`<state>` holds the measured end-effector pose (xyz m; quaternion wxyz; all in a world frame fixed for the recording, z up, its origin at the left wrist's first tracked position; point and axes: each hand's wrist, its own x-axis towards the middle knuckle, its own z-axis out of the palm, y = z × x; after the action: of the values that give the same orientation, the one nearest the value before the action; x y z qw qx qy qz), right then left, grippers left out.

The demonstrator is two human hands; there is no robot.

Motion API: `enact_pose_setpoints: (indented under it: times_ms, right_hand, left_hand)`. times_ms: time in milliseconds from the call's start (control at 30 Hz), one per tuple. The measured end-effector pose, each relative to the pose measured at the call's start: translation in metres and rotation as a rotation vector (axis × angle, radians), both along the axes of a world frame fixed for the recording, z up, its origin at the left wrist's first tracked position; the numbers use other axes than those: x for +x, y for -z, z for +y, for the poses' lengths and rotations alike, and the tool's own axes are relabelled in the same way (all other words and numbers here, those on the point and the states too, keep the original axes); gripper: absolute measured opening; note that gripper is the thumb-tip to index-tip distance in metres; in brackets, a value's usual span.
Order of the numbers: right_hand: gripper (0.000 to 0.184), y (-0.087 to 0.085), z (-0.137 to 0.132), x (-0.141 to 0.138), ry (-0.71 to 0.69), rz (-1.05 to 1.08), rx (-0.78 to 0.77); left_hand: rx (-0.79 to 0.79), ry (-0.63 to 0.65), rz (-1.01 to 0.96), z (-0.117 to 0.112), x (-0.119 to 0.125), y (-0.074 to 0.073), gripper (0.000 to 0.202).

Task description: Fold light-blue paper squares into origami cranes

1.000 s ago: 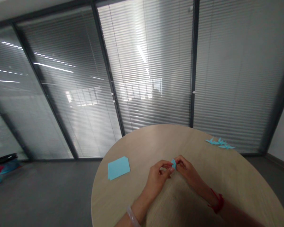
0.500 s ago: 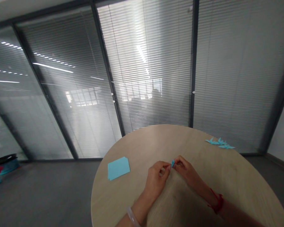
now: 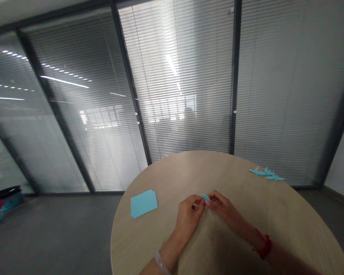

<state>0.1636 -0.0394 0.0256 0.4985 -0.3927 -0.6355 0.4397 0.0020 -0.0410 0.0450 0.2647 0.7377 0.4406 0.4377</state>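
Observation:
Between my two hands, just above the round wooden table, is a small piece of folded blue paper. My left hand pinches its left side with thumb and forefinger. From the right, my right hand grips the other side, fingertips close to those of the left. Fingers cover much of the paper, so its full shape is hidden. A stack of blue paper sheets lies to the left of my hands. Several folded blue paper pieces with pointed ends sit in a cluster at the table's far right edge.
Behind the table stands a glass partition with blinds and dark frames. On the grey floor at far left are blue containers, one with a black rim and one with red on top.
The folded blue paper has turned from nearly upright to a flatter slant and shifted slightly left. My right hand has moved a little left, its fingertips closer to my left hand.

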Motion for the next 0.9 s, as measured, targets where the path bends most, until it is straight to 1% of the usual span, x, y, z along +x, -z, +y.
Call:
enact_pose_setpoints:
  times_ms: [100, 167, 267, 367, 500, 667, 800, 900]
  right_hand:
    - [0.038, -0.004, 0.001, 0.001, -0.014, 0.028, -0.010]
    - [0.038, -0.008, -0.001, 0.002, -0.026, 0.053, -0.021]
    - [0.036, -0.013, -0.005, 0.003, -0.069, 0.110, -0.060]
    - [0.034, -0.014, -0.010, 0.003, -0.147, 0.229, -0.094]
    - [0.033, -0.015, -0.013, 0.003, -0.249, 0.343, -0.142]
    - [0.028, -0.018, -0.017, 0.004, -0.341, 0.386, -0.118]
    - [0.030, -0.017, -0.017, 0.004, -0.402, 0.401, -0.116]
    - [0.031, -0.016, -0.016, 0.003, -0.391, 0.378, -0.126]
  left_hand:
    - [-0.041, 0.000, -0.053, 0.002, 0.000, 0.002, 0.023]
    - [-0.095, 0.027, -0.136, 0.004, 0.001, 0.001, 0.025]
    - [-0.200, 0.106, -0.314, 0.007, 0.001, -0.001, 0.028]
    - [-0.311, 0.211, -0.465, 0.008, 0.000, -0.004, 0.030]
    - [-0.482, 0.328, -0.604, 0.005, -0.001, -0.006, 0.028]
    - [-0.644, 0.441, -0.770, -0.001, 0.000, -0.008, 0.023]
    - [-0.735, 0.534, -0.806, -0.002, 0.001, -0.009, 0.021]
    - [-0.737, 0.583, -0.779, -0.002, 0.001, -0.008, 0.022]
